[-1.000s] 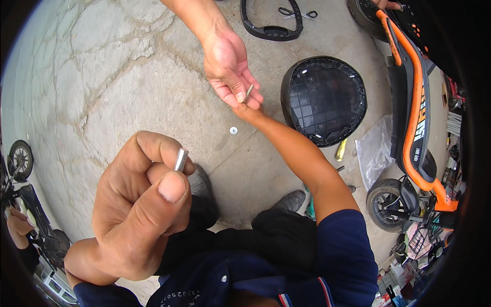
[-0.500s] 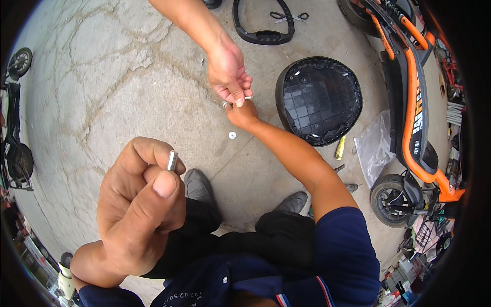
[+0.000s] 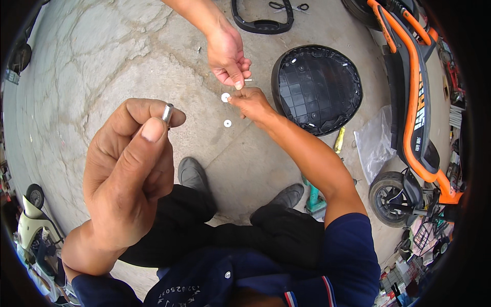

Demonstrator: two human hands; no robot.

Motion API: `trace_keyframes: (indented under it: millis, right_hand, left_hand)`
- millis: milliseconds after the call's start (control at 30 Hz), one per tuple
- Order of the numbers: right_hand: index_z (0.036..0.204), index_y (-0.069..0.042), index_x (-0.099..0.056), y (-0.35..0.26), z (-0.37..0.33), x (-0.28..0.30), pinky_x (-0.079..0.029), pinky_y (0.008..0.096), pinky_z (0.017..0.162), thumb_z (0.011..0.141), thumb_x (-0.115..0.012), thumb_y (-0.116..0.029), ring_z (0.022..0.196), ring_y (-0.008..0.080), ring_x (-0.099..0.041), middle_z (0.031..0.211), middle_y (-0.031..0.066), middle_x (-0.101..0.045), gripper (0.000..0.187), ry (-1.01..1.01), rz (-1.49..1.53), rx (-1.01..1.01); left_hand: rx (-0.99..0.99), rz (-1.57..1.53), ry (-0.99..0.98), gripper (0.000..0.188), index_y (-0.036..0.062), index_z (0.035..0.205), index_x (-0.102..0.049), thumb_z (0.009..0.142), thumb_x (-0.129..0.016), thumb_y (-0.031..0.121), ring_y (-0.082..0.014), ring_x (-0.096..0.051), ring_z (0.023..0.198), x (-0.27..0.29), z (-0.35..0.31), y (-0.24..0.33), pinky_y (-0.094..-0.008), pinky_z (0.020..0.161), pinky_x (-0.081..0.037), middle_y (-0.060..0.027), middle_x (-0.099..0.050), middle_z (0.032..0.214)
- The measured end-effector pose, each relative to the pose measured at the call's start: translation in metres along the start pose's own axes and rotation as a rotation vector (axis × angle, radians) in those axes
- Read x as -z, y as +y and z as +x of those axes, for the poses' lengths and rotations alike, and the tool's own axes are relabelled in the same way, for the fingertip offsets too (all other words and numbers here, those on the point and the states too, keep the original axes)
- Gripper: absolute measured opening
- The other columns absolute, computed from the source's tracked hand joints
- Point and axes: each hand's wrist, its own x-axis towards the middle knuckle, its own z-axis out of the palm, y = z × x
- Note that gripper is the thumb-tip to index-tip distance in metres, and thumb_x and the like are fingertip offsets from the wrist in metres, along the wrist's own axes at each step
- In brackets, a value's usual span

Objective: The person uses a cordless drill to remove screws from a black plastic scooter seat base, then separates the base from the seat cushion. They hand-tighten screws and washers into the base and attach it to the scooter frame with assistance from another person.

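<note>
Between the thumb and forefinger of my left hand (image 3: 130, 153), raised at the left, a short silver threaded bolt (image 3: 167, 112) is pinched. My right hand (image 3: 252, 105) reaches forward, its fingers closed on a pale round washer (image 3: 225, 97). Just beyond it, another person's hand (image 3: 227, 57) comes in from the far side and holds a thin metal bolt (image 3: 248, 80). The two hands are very close; whether they touch is hard to tell. A second washer (image 3: 227, 123) lies on the ground, nearer to me.
A black seat shell (image 3: 317, 92) lies underside up at right, by a yellow-handled tool (image 3: 339, 139) and a clear plastic bag (image 3: 375, 138). Farther right stands an orange scooter (image 3: 413, 107). A black loop-shaped frame (image 3: 263, 26) and scissors (image 3: 289, 7) lie far off; a teal power tool (image 3: 315, 201) is near my foot.
My left hand has risen slightly and shifted left with the bolt. The washer in my right hand now shows its flat face. The other person's hand stays close to my right hand.
</note>
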Motion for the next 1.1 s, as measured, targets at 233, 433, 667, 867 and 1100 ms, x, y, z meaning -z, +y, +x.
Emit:
trace_keyframes:
  millis: [233, 433, 667, 867, 1100]
  right_hand:
    - [0.093, 0.002, -0.072, -0.007, -0.024, 0.02, -0.041, 0.0252, 0.048, 0.086, -0.075, -0.02, 0.057, 0.0086, -0.05, 0.076, 0.003, -0.062, 0.022, -0.039, 0.059, 0.041]
    - [0.088, 0.002, -0.071, -0.014, -0.046, 0.026, -0.043, 0.0257, 0.05, 0.086, -0.076, -0.024, 0.061, 0.009, -0.052, 0.077, 0.0031, -0.063, 0.026, -0.068, 0.097, 0.049]
    - [0.083, 0.0, -0.069, -0.002, -0.046, 0.026, -0.042, 0.0268, 0.049, 0.089, -0.074, -0.027, 0.057, 0.009, -0.05, 0.073, 0.0018, -0.06, 0.029, -0.092, 0.149, 0.045]
    - [0.085, 0.0, -0.069, -0.014, -0.058, 0.026, -0.042, 0.0255, 0.05, 0.089, -0.074, -0.026, 0.055, 0.009, -0.049, 0.07, 0.0007, -0.057, 0.027, -0.1, 0.015, 0.089]
    - [0.09, 0.001, -0.069, -0.026, -0.07, 0.031, -0.043, 0.0249, 0.051, 0.087, -0.074, -0.025, 0.056, 0.0087, -0.05, 0.074, 0.0023, -0.059, 0.027, -0.142, 0.101, 0.144]
  left_hand:
    - [-0.003, 0.05, -0.001, 0.026, 0.0007, 0.113, -0.055, 0.104, -0.049, 0.025, -0.0017, -0.019, 0.047, -0.016, 0.0, -0.004, -0.0199, 0.043, -0.016, 0.0095, -0.026, 0.058]
    - [-0.009, 0.053, -0.001, 0.028, -0.0019, 0.111, -0.059, 0.102, -0.055, 0.024, -0.002, -0.025, 0.048, -0.029, 0.002, -0.007, -0.0206, 0.044, -0.02, 0.0081, -0.036, 0.058]
    - [-0.008, 0.148, -0.061, 0.026, -0.0007, 0.111, -0.057, 0.104, -0.05, 0.024, -0.0012, -0.02, 0.047, -0.044, 0.006, -0.015, -0.02, 0.044, -0.016, 0.0102, -0.027, 0.058]
    - [-0.009, 0.194, -0.07, 0.026, -0.0003, 0.111, -0.058, 0.104, -0.052, 0.025, -0.001, -0.02, 0.048, -0.046, 0.01, -0.018, -0.0201, 0.044, -0.016, 0.0104, -0.027, 0.058]
    - [-0.01, 0.22, -0.076, 0.025, 0.0004, 0.11, -0.059, 0.103, -0.054, 0.024, -0.0008, -0.022, 0.048, -0.042, 0.013, -0.022, -0.0197, 0.044, -0.017, 0.0104, -0.03, 0.059]
